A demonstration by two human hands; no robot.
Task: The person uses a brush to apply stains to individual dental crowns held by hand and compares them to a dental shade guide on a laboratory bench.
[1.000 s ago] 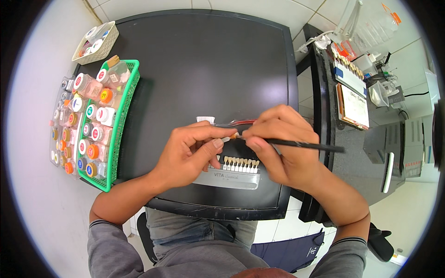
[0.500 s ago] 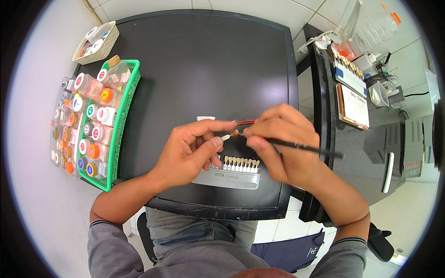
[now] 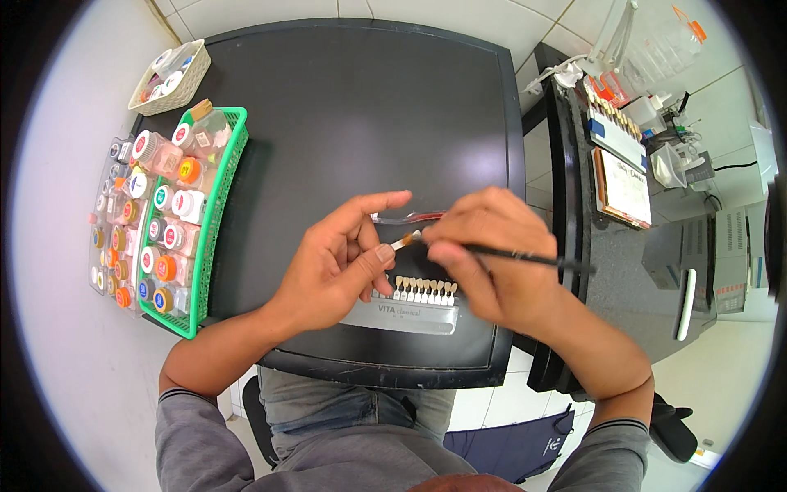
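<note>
Between the thumb and fingers of my left hand (image 3: pixel 332 258) is a small tooth-shade tab (image 3: pixel 399 243), pale with a brownish tip; its index finger points out above it. My right hand (image 3: pixel 504 254) pinches a thin brush (image 3: pixel 537 259) with a black handle. The brush's tip end meets or nearly meets the tab's tip; the exact contact is too small to tell. Beneath both hands lies a silver tooth-shade guide (image 3: pixel 418 317) with a row of tooth-coloured tabs. Behind the fingers, a toothbrush (image 3: pixel 424 216) with a clear and red handle is partly hidden.
On the left stand a green basket (image 3: pixel 236 156) of capped jars, a clear tray of more bottles and a cream basket (image 3: pixel 197 78). Across a gap on the right, a dark counter (image 3: pixel 578 172) carries another shade guide (image 3: pixel 619 139), a notebook (image 3: pixel 625 190) and a grey machine (image 3: pixel 680 254).
My left index finger has lifted away from the right hand, showing more of the toothbrush handle and covering its bristles. The right hand and brush have shifted slightly left.
</note>
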